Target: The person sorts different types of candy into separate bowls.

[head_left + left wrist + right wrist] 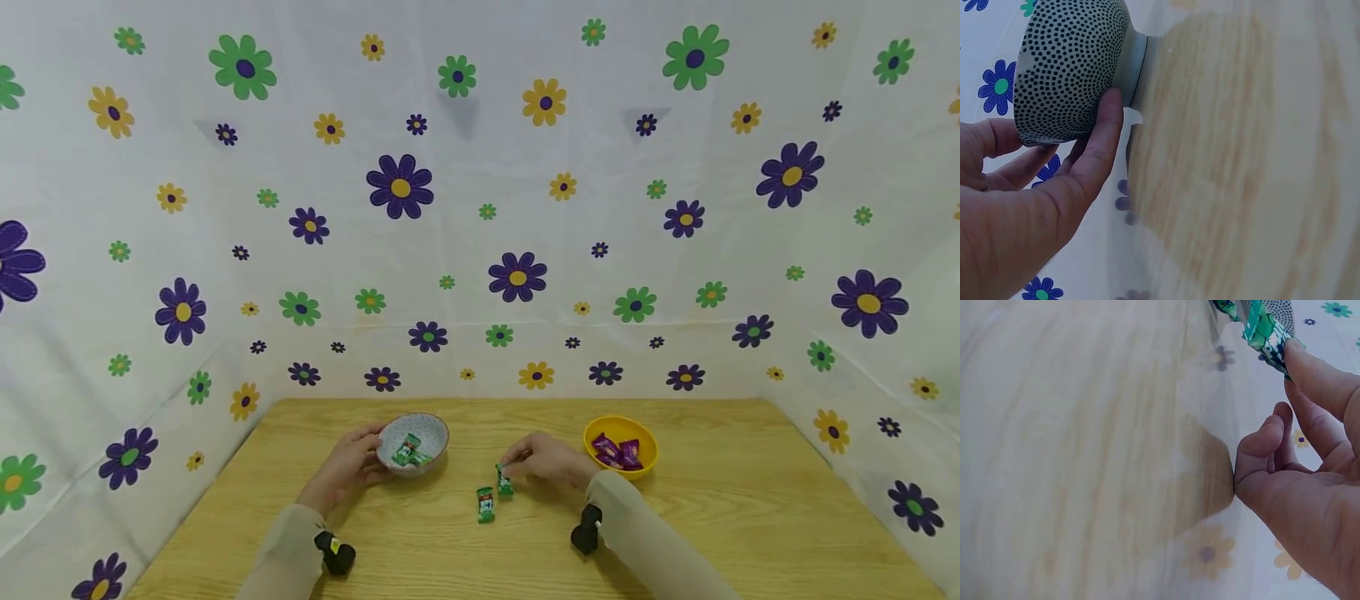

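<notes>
My left hand holds a speckled bowl by its left side, some fingers by the rim and one along the outer wall near the foot. Green-wrapped candies lie inside this bowl, as the head view shows. Between thumb and fingertip, my right hand pinches a green-wrapped candy by one end; its other fingers are curled in. Just left of that, a second green-wrapped candy lies flat on the table.
To the right, behind my right wrist, a yellow bowl contains several purple-wrapped candies. Everything rests on a wooden table, with a flower-printed white sheet rising behind its far edge and along both sides.
</notes>
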Motion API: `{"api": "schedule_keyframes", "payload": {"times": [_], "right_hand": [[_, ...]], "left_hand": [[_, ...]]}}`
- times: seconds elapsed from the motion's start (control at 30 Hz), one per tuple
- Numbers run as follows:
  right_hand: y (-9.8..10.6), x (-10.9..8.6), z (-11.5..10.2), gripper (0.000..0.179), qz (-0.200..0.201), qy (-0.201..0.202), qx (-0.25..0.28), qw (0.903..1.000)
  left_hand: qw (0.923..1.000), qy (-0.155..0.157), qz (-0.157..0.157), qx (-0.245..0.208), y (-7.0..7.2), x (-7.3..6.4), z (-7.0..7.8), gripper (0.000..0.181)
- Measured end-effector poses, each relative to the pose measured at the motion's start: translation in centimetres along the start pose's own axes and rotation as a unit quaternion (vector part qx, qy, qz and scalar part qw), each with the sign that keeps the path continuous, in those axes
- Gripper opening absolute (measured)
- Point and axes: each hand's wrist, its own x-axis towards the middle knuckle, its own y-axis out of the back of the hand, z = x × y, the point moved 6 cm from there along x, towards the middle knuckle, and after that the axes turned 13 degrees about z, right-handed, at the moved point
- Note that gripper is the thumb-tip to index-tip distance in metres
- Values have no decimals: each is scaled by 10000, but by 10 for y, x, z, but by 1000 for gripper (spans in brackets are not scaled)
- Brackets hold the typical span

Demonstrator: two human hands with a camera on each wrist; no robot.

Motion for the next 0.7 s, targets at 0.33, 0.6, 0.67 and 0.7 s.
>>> {"api": "schedule_keyframes", "payload": {"times": [0.33,0.6,0.67,0.7], "right_hand": [[-9,6,-10,19,272,-84,634,9976],[-18,16,-19,22,301,2,669,9973],[-20,19,-25,23,288,67,696,9971],[-22,20,-28,23,265,93,747,9968]], "left_hand": [[10000,-7,87,-47,1,2,-6,48],[9999,-62,87,-59,0,1,-6,48],[9999,-73,83,-69,0,2,-5,48],[9999,-81,72,-60,1,2,-4,49]]}}
